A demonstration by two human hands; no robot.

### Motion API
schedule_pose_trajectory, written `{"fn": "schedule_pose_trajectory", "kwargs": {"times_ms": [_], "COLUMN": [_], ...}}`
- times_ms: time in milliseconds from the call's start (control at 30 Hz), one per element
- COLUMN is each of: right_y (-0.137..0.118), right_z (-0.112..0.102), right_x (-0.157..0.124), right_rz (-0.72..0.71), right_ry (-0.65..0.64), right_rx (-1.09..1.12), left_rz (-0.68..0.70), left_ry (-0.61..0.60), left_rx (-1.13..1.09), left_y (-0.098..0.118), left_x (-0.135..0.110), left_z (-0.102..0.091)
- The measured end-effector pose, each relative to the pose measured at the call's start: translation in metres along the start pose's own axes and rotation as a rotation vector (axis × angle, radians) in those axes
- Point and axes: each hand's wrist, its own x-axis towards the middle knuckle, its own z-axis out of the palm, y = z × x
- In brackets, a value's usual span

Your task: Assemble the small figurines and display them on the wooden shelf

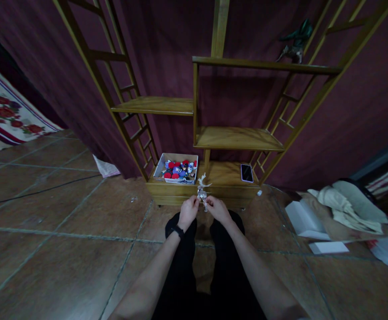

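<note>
Between my two hands is a small shiny silver deer figurine (202, 194) with branching antlers, held upright in front of the shelf's low base. My left hand (189, 210), with a dark band on its wrist, pinches the figurine from the left. From the right, my right hand (218, 209) closes its fingers on the figurine's lower part. Just beyond my left hand, on the bottom shelf, sits an open cardboard box (159, 168) filled with small red, blue and white figures. The fingertips are small and partly hidden.
A wooden display shelf (240, 138) stands ahead before a dark red curtain. A phone (246, 173) lies on its bottom board. High on the right is a dark green figurine (297, 42). White boxes (305, 220) and cloth (350, 206) lie on the tiled floor at right.
</note>
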Motion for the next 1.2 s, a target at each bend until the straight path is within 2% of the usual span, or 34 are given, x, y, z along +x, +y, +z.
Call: {"fn": "schedule_pose_trajectory", "kwargs": {"times_ms": [233, 400, 567, 767, 933, 1200], "right_y": [-0.0002, -0.0025, -0.0047, -0.0028, 0.0002, 0.0005], "right_z": [0.0006, -0.0010, -0.0030, -0.0022, -0.0003, -0.0005], "right_x": [0.0002, -0.0006, -0.0027, -0.0019, -0.0010, -0.0006], "right_rz": [0.013, -0.005, -0.013, -0.004, 0.006, 0.008], "right_ry": [-0.019, -0.051, -0.025, 0.004, -0.017, -0.041], "right_rx": [-0.016, 0.002, 0.010, -0.023, -0.044, -0.041], "left_rz": [0.038, 0.001, -0.024, 0.008, -0.012, 0.025], "left_ry": [0.009, -0.004, -0.023, -0.005, -0.034, 0.001], "left_rx": [-0.050, -0.058, -0.054, -0.056, -0.074, -0.120], "left_y": [-0.0041, -0.0022, -0.0017, -0.0021, -0.0018, -0.0061], "left_x": [0.0003, 0.0010, 0.0019, 0.0009, 0.0006, 0.0000], "left_z": [0.0033, 0.0022, 0.0015, 0.0025, 0.0021, 0.0055]}}
